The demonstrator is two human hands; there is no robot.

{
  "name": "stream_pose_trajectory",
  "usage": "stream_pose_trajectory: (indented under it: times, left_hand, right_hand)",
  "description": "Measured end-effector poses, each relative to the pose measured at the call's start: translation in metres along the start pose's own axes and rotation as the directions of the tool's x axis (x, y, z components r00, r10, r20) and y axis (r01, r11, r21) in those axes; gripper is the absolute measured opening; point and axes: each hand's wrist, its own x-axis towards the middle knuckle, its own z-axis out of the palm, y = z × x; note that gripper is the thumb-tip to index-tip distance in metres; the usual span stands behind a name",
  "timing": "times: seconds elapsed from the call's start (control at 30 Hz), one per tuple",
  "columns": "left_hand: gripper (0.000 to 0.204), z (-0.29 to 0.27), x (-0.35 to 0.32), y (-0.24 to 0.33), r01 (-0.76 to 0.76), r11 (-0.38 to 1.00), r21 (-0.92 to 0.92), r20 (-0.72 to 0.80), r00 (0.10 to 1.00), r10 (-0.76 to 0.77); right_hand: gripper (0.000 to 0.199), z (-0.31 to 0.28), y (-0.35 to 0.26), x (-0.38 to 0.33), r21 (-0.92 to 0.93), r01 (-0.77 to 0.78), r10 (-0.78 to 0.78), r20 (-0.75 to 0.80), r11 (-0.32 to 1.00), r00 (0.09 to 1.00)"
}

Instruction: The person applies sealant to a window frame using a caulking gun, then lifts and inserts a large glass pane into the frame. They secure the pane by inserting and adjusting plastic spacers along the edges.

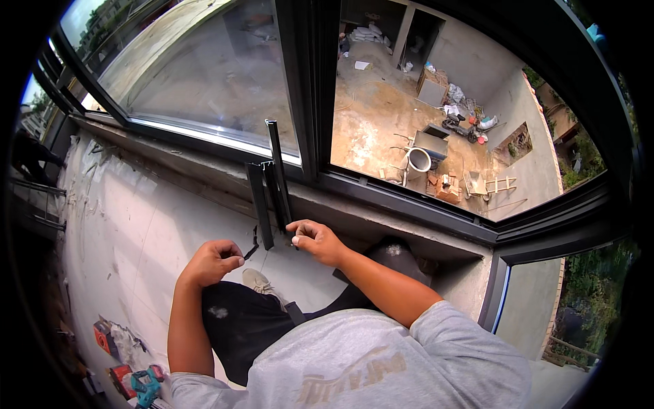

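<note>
Black metal strips (272,184), long and narrow, standing on end against the grey window frame (310,102), lower ends on the pale floor (129,232) just below the sill (381,215). Nearest, at the bottom edge: grey shirt, dark trousers, one light shoe (257,279) between the forearms. Left hand (212,261), grip curled shut on a thin black rubber strip (253,247), the strip dangling beside the foot of the leftmost bar. Right hand (317,240), fingers pinched together at the bottom end of the strips, touching them. Down at lower left on the floor: a red tool (103,336), a teal power tool (145,386) beside another red one, crumpled wrapping between. Farther, beyond the glass, a courtyard well below: white bucket (418,161), open grey box (433,140) with contents too small to tell, sacks (368,32) stacked by a doorway, small scooter (460,125), scattered rubble.
</note>
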Motion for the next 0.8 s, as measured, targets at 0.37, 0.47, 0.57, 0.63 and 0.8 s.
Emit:
stream_pose_trajectory:
  times: [0.37, 0.47, 0.57, 0.63, 0.8]
  left_hand:
    - [0.013, 0.126, 0.013, 0.073, -0.652, 0.746, 0.137, -0.263, 0.703, 0.661]
    - [0.022, 0.151, 0.003, 0.083, -0.574, 0.811, 0.111, -0.155, 0.796, 0.585]
    - [0.023, 0.17, -0.004, 0.084, -0.613, 0.789, 0.031, -0.067, 0.787, 0.614]
    - [0.021, 0.173, -0.003, 0.091, -0.694, 0.703, 0.154, 0.095, 0.719, 0.689]
    - [0.024, 0.186, -0.01, 0.12, -0.466, 0.87, -0.162, 0.076, 0.873, 0.482]
  right_hand:
    - [0.013, 0.015, -0.055, -0.057, 0.636, -0.141, 0.205, -0.028, 0.758, 0.978]
    - [0.014, 0.0, -0.058, -0.065, 0.511, -0.082, 0.179, -0.144, 0.856, 0.973]
    - [0.017, -0.003, -0.049, -0.074, 0.169, 0.099, -0.011, -0.456, 0.981, 0.89]
    - [0.019, -0.015, -0.05, -0.083, 0.025, 0.1, -0.078, -0.443, 0.995, 0.893]
    - [0.017, -0.042, -0.06, -0.119, 0.396, 0.051, 0.048, -0.236, 0.917, 0.971]
